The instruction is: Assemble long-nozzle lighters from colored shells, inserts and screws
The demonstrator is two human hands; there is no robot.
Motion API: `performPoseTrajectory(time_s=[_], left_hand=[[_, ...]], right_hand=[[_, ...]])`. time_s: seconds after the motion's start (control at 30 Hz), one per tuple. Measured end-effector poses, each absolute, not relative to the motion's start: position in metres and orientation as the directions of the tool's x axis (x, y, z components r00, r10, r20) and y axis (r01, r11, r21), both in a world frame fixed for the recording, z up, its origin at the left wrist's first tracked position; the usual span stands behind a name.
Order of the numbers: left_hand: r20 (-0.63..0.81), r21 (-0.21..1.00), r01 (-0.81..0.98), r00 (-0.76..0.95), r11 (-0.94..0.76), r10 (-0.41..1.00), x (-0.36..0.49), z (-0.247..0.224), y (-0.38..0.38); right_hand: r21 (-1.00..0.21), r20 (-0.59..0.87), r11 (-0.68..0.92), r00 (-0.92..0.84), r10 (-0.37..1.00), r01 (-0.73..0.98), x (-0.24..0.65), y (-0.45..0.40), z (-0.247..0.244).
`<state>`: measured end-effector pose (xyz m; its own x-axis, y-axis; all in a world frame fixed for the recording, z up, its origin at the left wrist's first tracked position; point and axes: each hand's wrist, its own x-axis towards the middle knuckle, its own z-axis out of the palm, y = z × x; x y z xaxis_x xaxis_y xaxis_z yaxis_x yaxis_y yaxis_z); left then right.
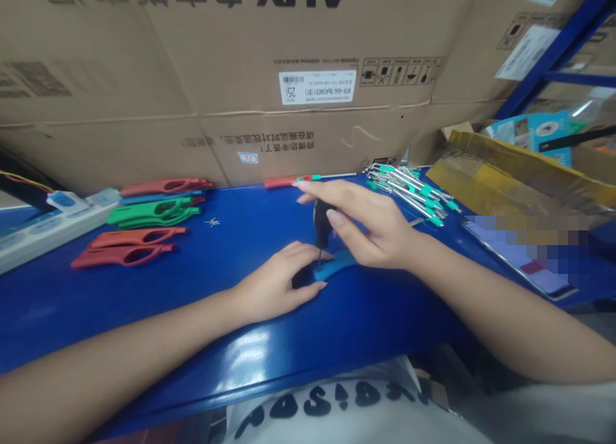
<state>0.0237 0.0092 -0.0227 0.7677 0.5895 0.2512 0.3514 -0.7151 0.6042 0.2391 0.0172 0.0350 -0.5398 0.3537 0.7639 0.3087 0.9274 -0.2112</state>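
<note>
My right grip (373, 222) is clasping the screwdriver (321, 226) nearly upright, my left grip (274, 282) pinching the blue casing (341, 263), presumably steadying it.

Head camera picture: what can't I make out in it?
In the head view:
Blue piece: one end hidden by the right hand.
Black-handled tool: top covered by the same hand.
Phone: screen partly masked by pixelation.
Power strip: cut off by the left edge.
Thin scraps: too small to identify.
</note>
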Motion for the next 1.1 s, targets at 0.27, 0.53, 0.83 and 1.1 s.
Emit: performPoseTrajectory(time_s=[0.27,0.53,0.83,1.1], left_hand=[[0.289,0.567,0.356,0.759,-0.743,0.584,0.0224,-0.0276,0.0102],[0.257,0.603,0.349,0.766,-0.718,0.589,0.023,-0.0231,0.0091],[0.251,0.612,0.342,0.771,-0.713,0.586,0.0244,-0.021,0.0089],[0.255,0.601,0.344,0.773,-0.722,0.581,0.024,-0.023,0.0094]], right_hand=[[-0.125,0.829,0.93,-0.479,0.29,0.346,0.2365,0.0129,0.0339],[-0.272,0.829,0.91,-0.404,0.387,0.314,0.2377,0.0155,0.0388],[-0.493,0.726,0.851,-0.452,0.518,0.182,0.2358,0.0196,0.0353],[-0.44,0.702,0.868,-0.514,0.493,0.233,0.2386,0.0184,0.032]])
